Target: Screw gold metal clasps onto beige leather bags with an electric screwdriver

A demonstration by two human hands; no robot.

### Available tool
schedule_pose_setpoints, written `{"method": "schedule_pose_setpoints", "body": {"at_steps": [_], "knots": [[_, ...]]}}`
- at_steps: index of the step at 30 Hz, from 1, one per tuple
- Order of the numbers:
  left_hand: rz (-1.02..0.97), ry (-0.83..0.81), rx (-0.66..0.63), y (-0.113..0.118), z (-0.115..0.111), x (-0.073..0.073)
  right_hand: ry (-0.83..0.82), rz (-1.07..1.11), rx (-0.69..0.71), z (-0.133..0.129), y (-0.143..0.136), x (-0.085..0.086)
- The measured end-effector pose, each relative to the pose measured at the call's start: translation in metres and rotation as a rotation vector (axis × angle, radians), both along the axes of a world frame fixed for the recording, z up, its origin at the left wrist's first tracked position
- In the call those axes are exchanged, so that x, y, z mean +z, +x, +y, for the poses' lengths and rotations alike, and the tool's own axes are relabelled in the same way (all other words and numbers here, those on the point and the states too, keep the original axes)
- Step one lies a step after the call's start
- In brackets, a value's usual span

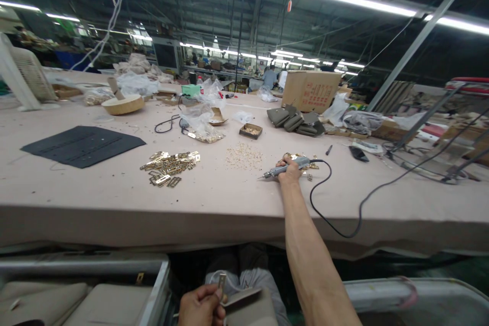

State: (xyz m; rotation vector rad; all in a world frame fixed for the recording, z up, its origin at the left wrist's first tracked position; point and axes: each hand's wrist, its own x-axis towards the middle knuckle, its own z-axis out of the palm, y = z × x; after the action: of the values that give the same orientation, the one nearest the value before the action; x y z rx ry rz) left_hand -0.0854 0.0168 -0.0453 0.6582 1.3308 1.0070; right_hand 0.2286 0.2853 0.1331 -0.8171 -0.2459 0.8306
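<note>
My right hand [289, 169] is wrapped round a grey corded electric screwdriver [273, 171] just above the table, its tip pointing left. Low in the view, over my lap, my left hand [201, 306] pinches a small brass-coloured metal plate [222, 282] between thumb and fingers. Beside that hand lies a taupe leather-like piece [250, 310], partly cut off by the lower edge; whether my fingers also grip it I cannot tell. Tiny gold screws [243, 157] are scattered left of the screwdriver. A pile of brass frame-shaped fittings [170, 167] lies further left, and more gold pieces show behind my right hand.
A small box [251, 131] of tiny parts, dark folded pieces [296, 121] and a cardboard carton [311, 90] stand further back. A black sheet [82, 145] lies left. The black cord [361, 209] loops over the table's front edge. A metal-rimmed bin [158, 285] holds taupe pieces.
</note>
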Motion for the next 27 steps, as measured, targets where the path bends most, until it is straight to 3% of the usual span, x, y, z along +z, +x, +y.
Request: {"method": "schedule_pose_setpoints", "body": {"at_steps": [11,27], "knots": [[-0.028,-0.011,0.022,0.001,0.0,-0.001,-0.009,0.057,0.01,0.005,-0.01,-0.003],[-0.02,0.0,0.011,-0.001,0.0,-0.004,-0.015,0.021,-0.017,0.007,0.003,-0.007]]}}
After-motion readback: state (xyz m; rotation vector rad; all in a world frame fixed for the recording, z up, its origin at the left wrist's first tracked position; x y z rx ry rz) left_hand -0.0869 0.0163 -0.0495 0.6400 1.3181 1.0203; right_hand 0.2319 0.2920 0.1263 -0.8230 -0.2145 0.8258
